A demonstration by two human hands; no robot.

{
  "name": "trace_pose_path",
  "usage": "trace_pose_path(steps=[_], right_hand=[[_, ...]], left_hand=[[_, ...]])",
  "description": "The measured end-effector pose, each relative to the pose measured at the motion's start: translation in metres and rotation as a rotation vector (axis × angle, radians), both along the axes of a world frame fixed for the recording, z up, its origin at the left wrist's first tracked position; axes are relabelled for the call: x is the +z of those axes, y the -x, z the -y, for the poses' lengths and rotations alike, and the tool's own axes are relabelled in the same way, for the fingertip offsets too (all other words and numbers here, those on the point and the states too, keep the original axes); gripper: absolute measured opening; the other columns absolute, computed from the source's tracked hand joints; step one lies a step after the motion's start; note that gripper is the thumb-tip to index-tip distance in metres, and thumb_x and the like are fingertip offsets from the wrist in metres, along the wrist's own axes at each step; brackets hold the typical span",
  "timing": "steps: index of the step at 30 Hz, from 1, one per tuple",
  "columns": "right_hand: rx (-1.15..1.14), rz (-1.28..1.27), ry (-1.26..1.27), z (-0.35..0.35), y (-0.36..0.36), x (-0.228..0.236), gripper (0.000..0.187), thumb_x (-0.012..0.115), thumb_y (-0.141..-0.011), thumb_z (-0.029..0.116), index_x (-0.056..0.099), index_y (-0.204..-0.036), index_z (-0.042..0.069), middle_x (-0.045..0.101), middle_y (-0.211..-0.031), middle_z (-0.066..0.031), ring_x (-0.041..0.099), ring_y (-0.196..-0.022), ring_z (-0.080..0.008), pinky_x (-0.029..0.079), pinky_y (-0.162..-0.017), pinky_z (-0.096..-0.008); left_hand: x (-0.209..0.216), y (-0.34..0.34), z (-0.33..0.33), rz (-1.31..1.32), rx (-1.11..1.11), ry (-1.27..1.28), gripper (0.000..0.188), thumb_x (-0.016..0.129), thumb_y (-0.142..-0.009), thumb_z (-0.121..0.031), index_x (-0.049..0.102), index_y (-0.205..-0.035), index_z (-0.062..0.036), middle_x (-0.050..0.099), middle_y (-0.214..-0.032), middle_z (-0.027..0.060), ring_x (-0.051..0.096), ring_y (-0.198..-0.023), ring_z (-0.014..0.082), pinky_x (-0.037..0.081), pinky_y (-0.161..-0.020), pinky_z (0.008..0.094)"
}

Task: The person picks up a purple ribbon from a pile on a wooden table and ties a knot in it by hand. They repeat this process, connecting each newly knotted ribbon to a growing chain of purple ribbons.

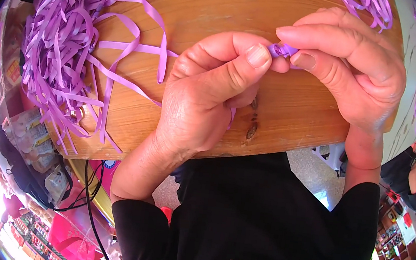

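Observation:
Between my two hands, above the wooden table, is a small folded or knotted piece of purple ribbon (282, 50). My left hand (208, 79) pinches it between thumb and forefinger, the other fingers curled under. From the other side my right hand (351, 64) closes thumb and fingertips on its right end. A short bit of purple ribbon shows below my left hand. On the left of the table lies a large tangled heap of purple ribbons (62, 36), with several loose strands reaching toward my left wrist.
The wooden table (291, 124) has its near edge just before my body. Another purple ribbon bunch (370, 9) lies at the far right. A black cable (89, 193) hangs down at the left, near packed plastic bags (33, 135). Another person (413, 174) sits at the right.

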State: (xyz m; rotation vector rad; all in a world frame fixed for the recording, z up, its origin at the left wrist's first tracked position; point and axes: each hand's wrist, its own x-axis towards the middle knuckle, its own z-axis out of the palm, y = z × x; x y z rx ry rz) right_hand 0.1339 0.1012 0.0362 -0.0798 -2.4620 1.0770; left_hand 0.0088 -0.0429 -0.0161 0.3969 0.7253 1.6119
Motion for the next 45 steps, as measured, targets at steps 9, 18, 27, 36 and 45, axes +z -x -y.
trace_pose_path(steps=[9, 18, 27, 36, 45], right_hand=[[0.014, 0.005, 0.005, -0.001, 0.000, 0.001, 0.019, 0.066, -0.076, -0.006, 0.065, -0.095, -0.007, 0.063, -0.083, -0.0133, 0.060, -0.072, -0.0189, 0.048, -0.060, -0.0238], [0.014, -0.004, -0.102, 0.000, 0.001, 0.002, 0.017, 0.067, -0.075, -0.003, 0.065, -0.092, -0.006, 0.063, -0.081, -0.0134, 0.060, -0.069, -0.0192, 0.047, -0.058, -0.0244], [-0.002, -0.031, -0.141, 0.004, 0.000, -0.003, 0.021, 0.070, -0.072, -0.002, 0.065, -0.091, -0.007, 0.062, -0.079, -0.0140, 0.058, -0.065, -0.0205, 0.045, -0.054, -0.0255], [0.065, -0.037, -0.119, -0.002, 0.002, -0.004, 0.020, 0.069, -0.072, -0.001, 0.064, -0.091, -0.008, 0.061, -0.079, -0.0153, 0.058, -0.066, -0.0211, 0.045, -0.054, -0.0256], [0.156, 0.009, -0.107, -0.004, 0.003, -0.002, 0.021, 0.068, -0.074, -0.001, 0.064, -0.094, -0.008, 0.060, -0.083, -0.0143, 0.057, -0.067, -0.0200, 0.046, -0.058, -0.0258]], left_hand=[[0.006, 0.001, -0.001, 0.018, -0.044, 0.083, 0.025, 0.053, -0.093, -0.021, 0.062, -0.098, 0.0022, 0.042, -0.061, -0.0043, 0.025, -0.050, 0.0055, 0.020, -0.047, 0.0228], [0.014, -0.004, -0.001, -0.027, -0.001, 0.133, 0.025, 0.053, -0.093, -0.021, 0.061, -0.097, 0.0031, 0.043, -0.060, -0.0031, 0.026, -0.049, 0.0055, 0.019, -0.047, 0.0227], [0.011, -0.011, 0.000, -0.256, 0.132, 0.125, 0.019, 0.055, -0.092, -0.014, 0.064, -0.099, 0.0012, 0.063, -0.080, 0.0047, 0.033, -0.052, 0.0040, 0.025, -0.048, 0.0206], [0.007, -0.011, 0.000, -0.265, 0.143, 0.046, 0.017, 0.056, -0.091, -0.013, 0.064, -0.099, 0.0004, 0.063, -0.082, 0.0047, 0.035, -0.054, 0.0040, 0.026, -0.049, 0.0202], [0.008, -0.011, 0.002, -0.206, 0.110, 0.134, 0.017, 0.055, -0.092, -0.012, 0.063, -0.099, 0.0012, 0.063, -0.083, 0.0057, 0.036, -0.054, 0.0046, 0.028, -0.050, 0.0201]])
